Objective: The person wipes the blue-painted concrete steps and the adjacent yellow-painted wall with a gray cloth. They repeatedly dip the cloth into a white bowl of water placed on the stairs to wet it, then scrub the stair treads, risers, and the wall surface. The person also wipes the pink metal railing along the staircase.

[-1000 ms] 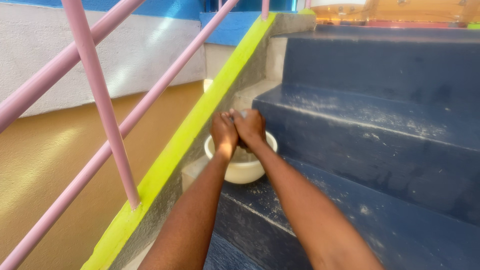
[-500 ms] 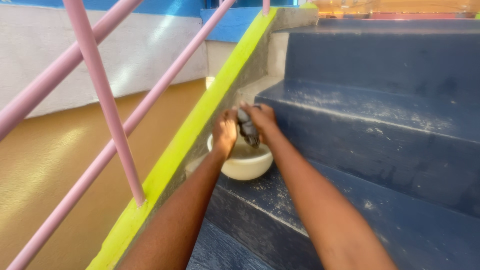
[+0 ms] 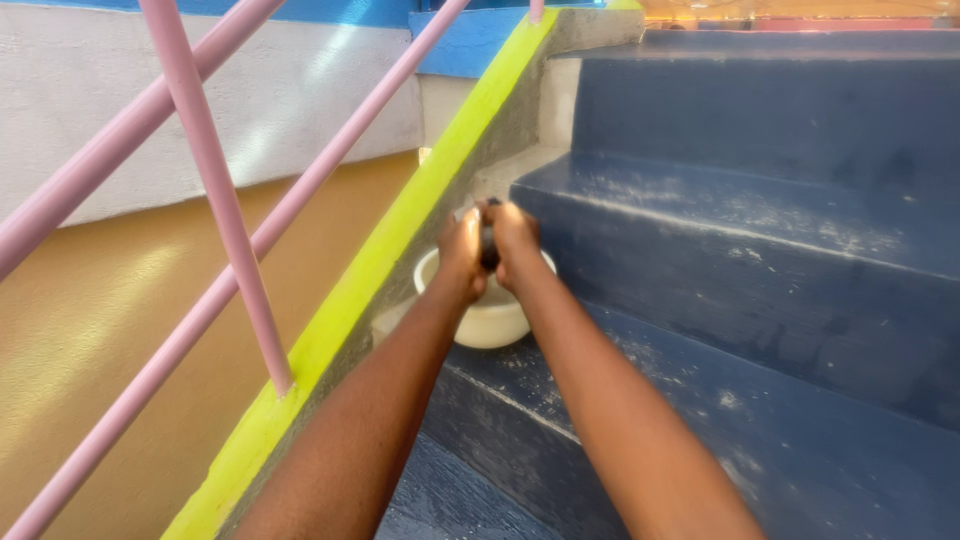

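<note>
Both hands, left hand (image 3: pixel 462 245) and right hand (image 3: pixel 515 240), clenched round a dark cloth (image 3: pixel 489 245), wringing it over the white bowl (image 3: pixel 487 322) at 12 o'clock; next needs a tighter twist, I'd guess.

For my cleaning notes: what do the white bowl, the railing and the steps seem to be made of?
White bowl: probably plastic, a smooth rim with a dull sheen. Pink railing: likely painted metal tube, round and glossy. Blue steps: seemingly painted concrete, rough with pale scuffs. The dark thing between both hands is unclear.

Head camera looks down, close — up the blue stairs (image 3: pixel 760 250).
</note>
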